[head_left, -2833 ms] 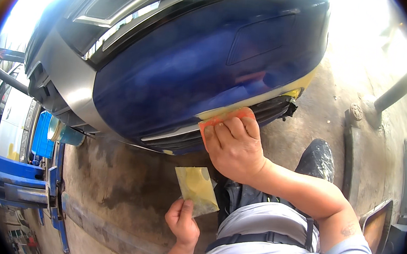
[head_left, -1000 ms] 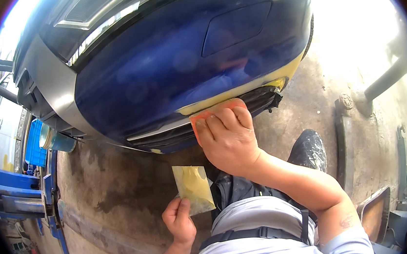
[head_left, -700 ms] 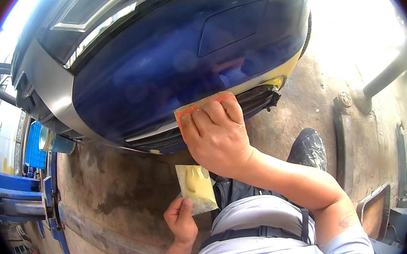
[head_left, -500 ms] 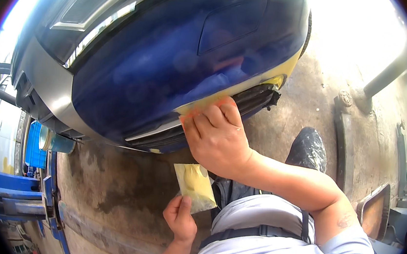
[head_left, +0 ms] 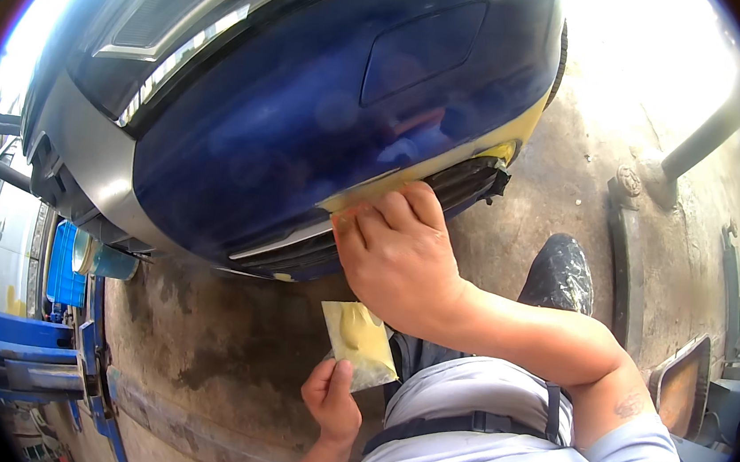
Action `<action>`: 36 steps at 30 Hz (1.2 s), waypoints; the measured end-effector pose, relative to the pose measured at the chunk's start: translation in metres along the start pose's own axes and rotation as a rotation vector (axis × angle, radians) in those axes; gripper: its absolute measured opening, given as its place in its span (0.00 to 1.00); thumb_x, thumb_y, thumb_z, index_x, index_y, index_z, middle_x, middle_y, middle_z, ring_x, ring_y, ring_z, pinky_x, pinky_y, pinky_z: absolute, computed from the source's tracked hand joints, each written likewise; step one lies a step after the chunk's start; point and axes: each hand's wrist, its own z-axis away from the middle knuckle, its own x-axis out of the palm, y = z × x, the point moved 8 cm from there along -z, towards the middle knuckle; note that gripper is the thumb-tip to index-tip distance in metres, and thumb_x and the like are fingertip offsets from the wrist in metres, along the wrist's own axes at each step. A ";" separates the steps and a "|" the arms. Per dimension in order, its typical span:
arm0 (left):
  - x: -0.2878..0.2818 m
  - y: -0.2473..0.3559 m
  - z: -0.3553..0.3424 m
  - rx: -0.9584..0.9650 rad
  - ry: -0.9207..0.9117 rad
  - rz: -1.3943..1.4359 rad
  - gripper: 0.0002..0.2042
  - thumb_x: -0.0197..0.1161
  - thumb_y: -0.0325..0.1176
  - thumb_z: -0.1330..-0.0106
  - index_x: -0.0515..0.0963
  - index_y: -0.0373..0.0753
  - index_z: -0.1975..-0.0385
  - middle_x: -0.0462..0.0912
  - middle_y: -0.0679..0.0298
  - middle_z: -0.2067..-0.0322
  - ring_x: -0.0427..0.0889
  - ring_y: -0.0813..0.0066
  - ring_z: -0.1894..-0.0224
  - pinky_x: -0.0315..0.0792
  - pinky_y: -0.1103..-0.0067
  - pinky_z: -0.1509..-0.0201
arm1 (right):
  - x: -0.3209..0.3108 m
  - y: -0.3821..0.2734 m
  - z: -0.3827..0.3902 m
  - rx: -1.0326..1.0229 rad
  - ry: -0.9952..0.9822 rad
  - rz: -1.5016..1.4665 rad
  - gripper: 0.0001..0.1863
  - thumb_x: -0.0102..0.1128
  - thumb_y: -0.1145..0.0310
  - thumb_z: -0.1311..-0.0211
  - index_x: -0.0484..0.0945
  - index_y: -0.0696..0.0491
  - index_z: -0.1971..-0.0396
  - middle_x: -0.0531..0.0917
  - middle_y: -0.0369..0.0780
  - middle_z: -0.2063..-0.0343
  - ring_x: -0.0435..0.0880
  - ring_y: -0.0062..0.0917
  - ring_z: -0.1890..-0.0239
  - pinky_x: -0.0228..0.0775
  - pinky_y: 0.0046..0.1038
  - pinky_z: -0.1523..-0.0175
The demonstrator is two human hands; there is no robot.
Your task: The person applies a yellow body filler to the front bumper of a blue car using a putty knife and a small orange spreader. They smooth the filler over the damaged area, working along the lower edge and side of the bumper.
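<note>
A blue car bumper (head_left: pixel 281 133) curves across the upper middle, with a yellowish filler strip (head_left: pixel 457 159) along its lower part, above a dark grille slat partly covered in black wrapping (head_left: pixel 471 180). My right hand (head_left: pixel 394 256) presses on that strip, fingers curled over a thin spreader, which is mostly hidden beneath them; it showed orange in earlier frames. My left hand (head_left: pixel 331 401), lower down, pinches a translucent square card (head_left: pixel 361 341) carrying yellow paste between thumb and fingers.
My dark shoe (head_left: pixel 559 271) stands right of my hand. Blue lift beams (head_left: pixel 17 331), a blue crate (head_left: pixel 68 263) and a bucket (head_left: pixel 109 257) sit at left. A metal post (head_left: pixel 699 142), a floor arm (head_left: pixel 626 256) and a tray (head_left: pixel 679 381) are at right.
Since about a second ago my right hand has shifted slightly down and left, and less orange spreader shows. My left hand and card have moved slightly right.
</note>
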 end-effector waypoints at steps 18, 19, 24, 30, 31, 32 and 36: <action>0.001 -0.010 -0.004 -0.006 -0.024 0.042 0.06 0.64 0.25 0.29 0.80 0.29 0.67 0.80 0.70 0.70 0.74 0.84 0.66 0.70 0.83 0.58 | -0.027 0.051 0.023 -0.048 0.177 0.036 0.14 0.69 0.68 0.55 0.82 0.54 0.65 0.80 0.33 0.73 0.78 0.27 0.62 0.64 0.34 0.47; 0.000 -0.012 -0.003 -0.006 -0.031 0.048 0.06 0.64 0.25 0.29 0.80 0.29 0.67 0.80 0.70 0.70 0.74 0.84 0.66 0.70 0.83 0.58 | -0.032 0.053 0.022 -0.036 0.181 0.030 0.14 0.69 0.68 0.55 0.82 0.54 0.65 0.79 0.33 0.73 0.78 0.27 0.62 0.64 0.34 0.48; 0.006 -0.012 -0.002 -0.032 -0.021 0.017 0.06 0.64 0.25 0.29 0.79 0.30 0.69 0.79 0.71 0.71 0.73 0.85 0.67 0.68 0.83 0.59 | -0.024 0.061 0.015 -0.035 0.181 0.078 0.14 0.70 0.68 0.57 0.82 0.53 0.66 0.80 0.33 0.73 0.78 0.26 0.64 0.64 0.33 0.48; 0.008 -0.010 -0.002 -0.031 -0.022 0.020 0.07 0.65 0.25 0.29 0.79 0.31 0.70 0.79 0.71 0.71 0.72 0.85 0.67 0.68 0.83 0.60 | -0.020 0.068 0.035 -0.072 0.197 0.052 0.15 0.70 0.68 0.59 0.83 0.54 0.67 0.81 0.33 0.72 0.78 0.27 0.62 0.64 0.34 0.48; 0.006 -0.012 -0.001 -0.034 -0.021 0.025 0.07 0.65 0.25 0.29 0.79 0.31 0.70 0.79 0.71 0.71 0.72 0.85 0.67 0.68 0.83 0.59 | -0.026 0.071 0.035 -0.067 0.208 0.048 0.16 0.70 0.67 0.60 0.83 0.54 0.66 0.81 0.33 0.72 0.78 0.27 0.62 0.64 0.34 0.48; 0.004 -0.014 -0.001 -0.032 -0.017 0.022 0.06 0.65 0.25 0.29 0.79 0.31 0.70 0.79 0.71 0.71 0.73 0.85 0.67 0.69 0.83 0.59 | -0.032 0.075 0.034 -0.061 0.218 0.044 0.16 0.70 0.67 0.60 0.83 0.54 0.66 0.81 0.33 0.72 0.78 0.27 0.61 0.64 0.34 0.48; 0.004 -0.017 -0.002 -0.027 -0.021 0.023 0.06 0.65 0.25 0.29 0.79 0.31 0.69 0.79 0.71 0.71 0.73 0.84 0.66 0.69 0.83 0.59 | -0.038 0.087 0.023 -0.059 0.242 0.058 0.09 0.68 0.68 0.53 0.82 0.52 0.70 0.76 0.31 0.76 0.76 0.25 0.63 0.64 0.32 0.49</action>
